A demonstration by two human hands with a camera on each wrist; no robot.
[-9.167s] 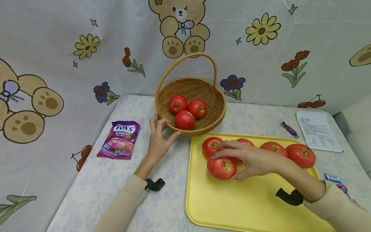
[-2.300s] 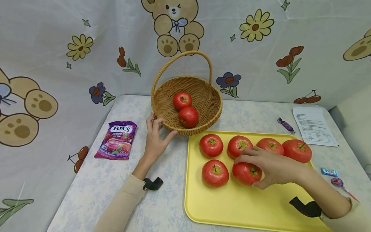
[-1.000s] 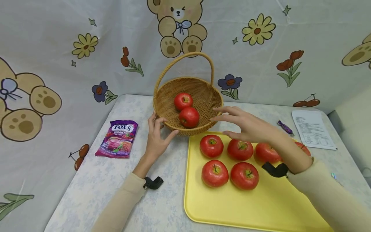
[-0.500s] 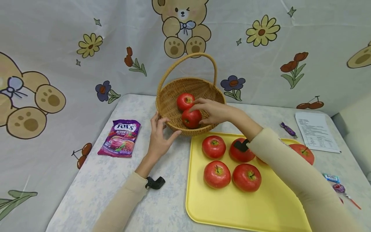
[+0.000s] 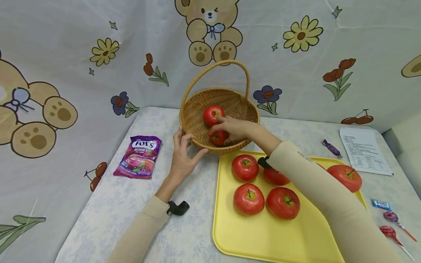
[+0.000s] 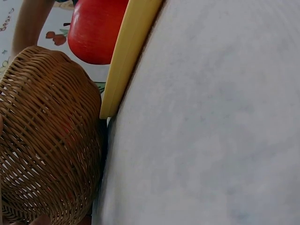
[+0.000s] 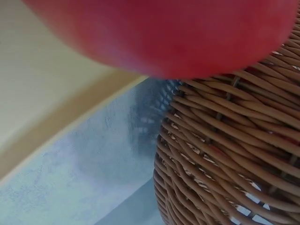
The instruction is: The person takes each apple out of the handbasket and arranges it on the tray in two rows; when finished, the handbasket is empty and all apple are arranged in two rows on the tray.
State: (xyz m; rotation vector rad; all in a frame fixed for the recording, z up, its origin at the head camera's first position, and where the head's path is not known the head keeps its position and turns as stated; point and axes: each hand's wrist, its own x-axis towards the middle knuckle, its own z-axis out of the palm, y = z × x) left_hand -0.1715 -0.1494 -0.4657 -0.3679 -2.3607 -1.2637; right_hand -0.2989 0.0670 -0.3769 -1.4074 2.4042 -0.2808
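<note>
A brown wicker basket (image 5: 241, 106) with a tall handle stands at the back, two red apples inside. My left hand (image 5: 181, 160) holds its front-left side, fingers at the rim and thumb along the front. Reaching into the basket, my right hand (image 5: 238, 128) has its fingers curled over the front apple (image 5: 218, 138), covering part of it. The other apple (image 5: 213, 113) lies just behind. Woven basket wall (image 6: 51, 136) fills the left of the left wrist view. In the right wrist view a red apple (image 7: 178, 37) looms above the basket's side (image 7: 225, 150).
A yellow tray (image 5: 260, 237) in front of the basket carries several red apples (image 5: 249, 199), some hidden by the right sleeve. A purple candy bag (image 5: 139, 157) lies left. Wrapped candy (image 5: 331, 148), a paper sheet (image 5: 365, 150) and lollipops (image 5: 390, 216) lie right.
Three apples were in the basket earlier; now two are, and the tray has gained apples. My right hand has moved from the tray into the basket and closed round the front apple.
</note>
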